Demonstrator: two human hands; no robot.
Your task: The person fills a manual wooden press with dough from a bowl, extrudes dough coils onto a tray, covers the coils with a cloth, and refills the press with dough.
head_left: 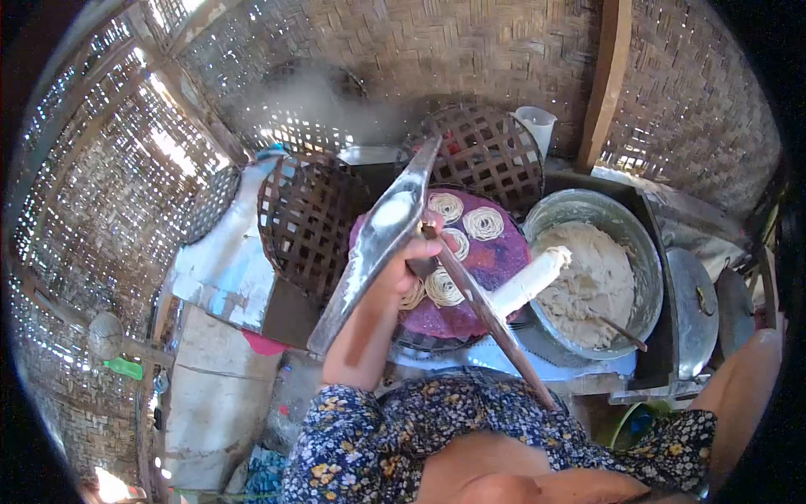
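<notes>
My left hand [417, 252] is closed around a wooden tool [369, 244] with a long, flour-dusted board and a pale patch in its middle. A long brown stick [495, 323] slants from the hand toward my dress. Beside the stick is a white cylinder [529, 281] with dough on its far end. Under the hand, several coiled noodle rounds [483, 223] lie on a purple cloth [428, 319] over a round tray. A metal basin [655, 277] of pale dough [588, 281] stands to the right, with a thin stick in it. My right arm reaches off right; its hand is out of sight.
Woven baskets [306, 227] stand left of the cloth, and another [491, 155] leans behind it. A white container [537, 126] is near the woven wall. Right of the basin stands a metal lid [693, 311]. Steam or smoke rises at the upper left.
</notes>
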